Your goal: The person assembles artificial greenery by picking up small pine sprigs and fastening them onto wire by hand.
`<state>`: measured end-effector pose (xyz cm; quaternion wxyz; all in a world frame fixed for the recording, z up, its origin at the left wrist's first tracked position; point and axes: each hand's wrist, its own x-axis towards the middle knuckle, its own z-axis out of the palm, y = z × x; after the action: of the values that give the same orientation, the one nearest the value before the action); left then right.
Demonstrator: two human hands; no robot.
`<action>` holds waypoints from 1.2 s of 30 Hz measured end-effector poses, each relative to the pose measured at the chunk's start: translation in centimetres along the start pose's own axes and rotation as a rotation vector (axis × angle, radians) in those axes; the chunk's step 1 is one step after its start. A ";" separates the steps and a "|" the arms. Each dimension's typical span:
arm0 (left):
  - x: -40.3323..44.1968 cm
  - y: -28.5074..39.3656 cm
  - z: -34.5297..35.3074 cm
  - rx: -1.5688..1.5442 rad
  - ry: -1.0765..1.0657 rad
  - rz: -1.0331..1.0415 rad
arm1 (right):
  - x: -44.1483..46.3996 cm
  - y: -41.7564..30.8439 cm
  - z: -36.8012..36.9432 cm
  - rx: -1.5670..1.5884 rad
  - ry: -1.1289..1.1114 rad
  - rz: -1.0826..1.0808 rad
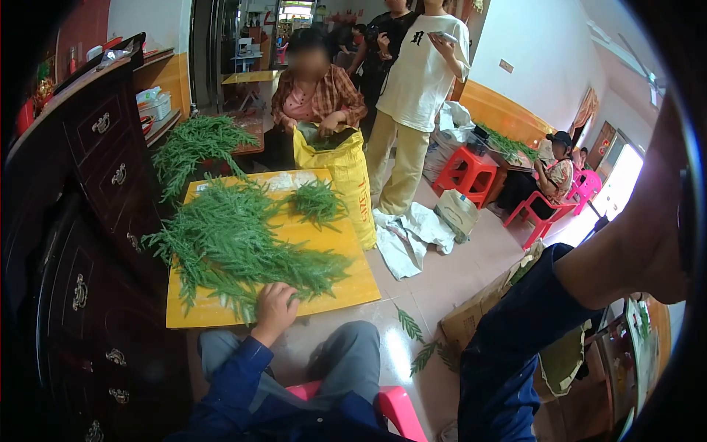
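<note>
My left hand (276, 308) rests at the near edge of the yellow table (331, 298). Its fingers are curled around the tips of some green fern-like fronds (236, 232) heaped across the board. A smaller bunch of fronds (317, 201) lies at the table's far right. Close to the camera, my right hand (652, 243) is raised at the right edge of the view; its fingers are cut off or blurred, so what they do is hidden.
Dark drawers (77, 291) stand close on the left. Across the table, a seated person (313, 96) reaches into a yellow sack (361, 195). Another person (416, 88) stands behind. Loose fronds (423, 357) and a cardboard box (471, 317) are on the floor at right.
</note>
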<state>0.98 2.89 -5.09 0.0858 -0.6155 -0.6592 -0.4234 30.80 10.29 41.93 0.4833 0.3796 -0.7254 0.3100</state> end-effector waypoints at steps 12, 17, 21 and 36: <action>0.0 0.1 -0.2 0.003 0.030 0.016 | -14.6 5.1 7.3 0.097 0.248 0.528; -0.1 -0.2 0.0 -0.004 0.004 -0.002 | -28.0 8.3 13.0 0.353 0.255 1.184; 0.1 0.3 -0.4 0.009 -0.022 -0.018 | -35.2 10.2 17.6 0.487 0.271 1.358; -0.1 0.0 -0.2 0.013 -0.013 -0.004 | -41.8 11.7 24.0 0.618 0.100 1.448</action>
<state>0.90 2.70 -5.01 0.0844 -0.6163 -0.6637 -0.4154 19.85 7.24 -6.37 0.0657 -0.0844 -0.6505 0.7519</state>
